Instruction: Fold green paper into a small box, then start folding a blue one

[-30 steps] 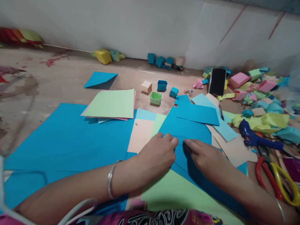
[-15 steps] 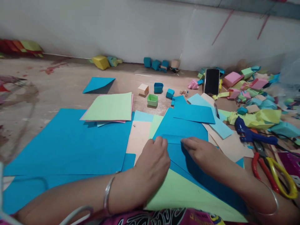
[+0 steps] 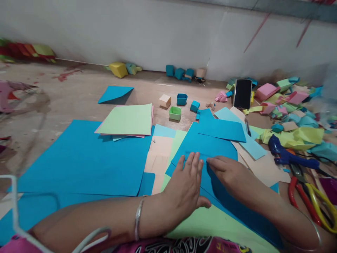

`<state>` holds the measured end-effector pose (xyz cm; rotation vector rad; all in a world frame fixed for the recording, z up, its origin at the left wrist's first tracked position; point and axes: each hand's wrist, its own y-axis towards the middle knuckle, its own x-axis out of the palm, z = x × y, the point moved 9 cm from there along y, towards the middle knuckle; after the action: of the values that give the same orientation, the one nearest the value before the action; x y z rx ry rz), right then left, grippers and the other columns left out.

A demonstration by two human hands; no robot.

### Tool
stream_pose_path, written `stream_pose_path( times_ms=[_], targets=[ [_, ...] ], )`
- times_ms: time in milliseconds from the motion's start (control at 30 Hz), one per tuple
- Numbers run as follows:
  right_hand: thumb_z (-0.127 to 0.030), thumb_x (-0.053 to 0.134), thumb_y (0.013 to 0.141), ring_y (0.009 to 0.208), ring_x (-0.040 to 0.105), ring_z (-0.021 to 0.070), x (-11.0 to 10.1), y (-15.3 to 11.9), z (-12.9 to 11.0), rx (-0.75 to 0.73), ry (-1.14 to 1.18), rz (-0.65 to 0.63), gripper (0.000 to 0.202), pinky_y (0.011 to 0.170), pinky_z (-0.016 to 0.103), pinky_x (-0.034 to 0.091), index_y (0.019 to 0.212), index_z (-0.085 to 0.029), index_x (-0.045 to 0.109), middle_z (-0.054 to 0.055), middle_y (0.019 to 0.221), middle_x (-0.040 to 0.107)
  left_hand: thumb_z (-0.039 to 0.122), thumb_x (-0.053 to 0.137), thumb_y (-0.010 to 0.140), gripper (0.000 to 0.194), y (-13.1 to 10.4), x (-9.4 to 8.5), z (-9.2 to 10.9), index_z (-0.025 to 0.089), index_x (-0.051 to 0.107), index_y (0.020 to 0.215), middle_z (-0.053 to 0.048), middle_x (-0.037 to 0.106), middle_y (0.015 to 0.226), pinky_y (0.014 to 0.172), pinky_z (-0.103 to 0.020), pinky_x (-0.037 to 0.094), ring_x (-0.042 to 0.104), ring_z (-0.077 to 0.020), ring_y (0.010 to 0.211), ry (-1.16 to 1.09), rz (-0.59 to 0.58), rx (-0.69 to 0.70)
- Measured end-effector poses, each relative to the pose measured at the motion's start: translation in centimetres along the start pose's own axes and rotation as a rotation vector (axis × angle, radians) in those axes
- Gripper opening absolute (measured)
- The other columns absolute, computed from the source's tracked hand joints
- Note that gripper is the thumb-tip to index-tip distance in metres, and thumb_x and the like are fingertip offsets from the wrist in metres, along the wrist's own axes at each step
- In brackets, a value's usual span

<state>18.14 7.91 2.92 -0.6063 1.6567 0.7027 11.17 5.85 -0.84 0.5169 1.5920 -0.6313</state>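
Fingers of left hand (image 3: 185,186) now spread flat, palm down on smooth blue paper sheet (image 3: 207,149), no longer curled at its folded strip. Right hand (image 3: 229,172), fingers extended, pressing same crease just beside. Sheet flat on floor (image 3: 65,98), over matte pale green paper (image 3: 210,225).

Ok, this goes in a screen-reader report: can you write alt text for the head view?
Both hands press flat on a folded blue paper sheet, the left hand open beside the right hand. Around it lie a large blue sheet, small paper boxes, a phone, a blue glue gun and scissors.
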Motion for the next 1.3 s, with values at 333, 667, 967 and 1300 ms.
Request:
stream_pose_path(
  times_ms=[333, 667, 967, 1300],
  targets=[
    [-0.004, 0.037, 0.088, 0.092, 0.054, 0.0274, 1.2, 0.9, 0.1, -0.005, -0.169, 0.085, 0.035, 0.077, 0.042, 0.048, 0.116, -0.006, 0.058, 0.019, 0.101, 0.063, 0.08, 0.046, 0.074, 0.101, 0.0, -0.4, -1.2, 0.008, 0.037, 0.145, -0.023, 0.025, 0.152, 0.107, -0.054, 0.034, 0.025, -0.0379, 0.141, -0.005, -0.066, -0.074],
    [0.0, 0.042, 0.081, 0.078, 0.051, 0.0303, 2.2, 1.0, -1.3, 0.108, -0.536, -0.027, 0.04, 0.063, 0.043, 0.04, 0.117, -0.004, 0.059, 0.019, 0.089, 0.061, 0.078, 0.049, 0.075, 0.1, 0.2, -0.1, -0.8, 0.01, 0.033, 0.146, -0.022, 0.022, 0.153, 0.107, -0.057, 0.034, 0.021, -0.0391, 0.142, -0.015, -0.086, -0.083],
    [-0.002, 0.045, 0.078, 0.073, 0.049, 0.0264, 1.7, 0.1, -3.1, 0.133, -0.517, -0.057, 0.049, 0.06, 0.04, 0.037, 0.125, -0.007, 0.057, 0.013, 0.082, 0.06, 0.079, 0.045, 0.077, 0.1, 0.2, -0.1, -0.7, 0.01, 0.03, 0.147, -0.02, 0.019, 0.154, 0.111, -0.053, 0.031, 0.018, -0.0362, 0.144, 0.023, -0.123, -0.076],
    [0.0, 0.049, 0.078, 0.067, 0.05, 0.0242, 1.3, 0.2, -3.0, 0.095, -0.544, -0.01, 0.038, 0.06, 0.038, 0.034, 0.111, 0.0, 0.066, 0.012, 0.076, 0.061, 0.083, 0.048, 0.069, 0.109, -0.9, 0.1, -1.9, -0.002, 0.044, 0.138, -0.029, 0.033, 0.146, 0.109, -0.054, 0.031, 0.024, -0.0445, 0.14, 0.13, -0.158, -0.222]
  ],
)
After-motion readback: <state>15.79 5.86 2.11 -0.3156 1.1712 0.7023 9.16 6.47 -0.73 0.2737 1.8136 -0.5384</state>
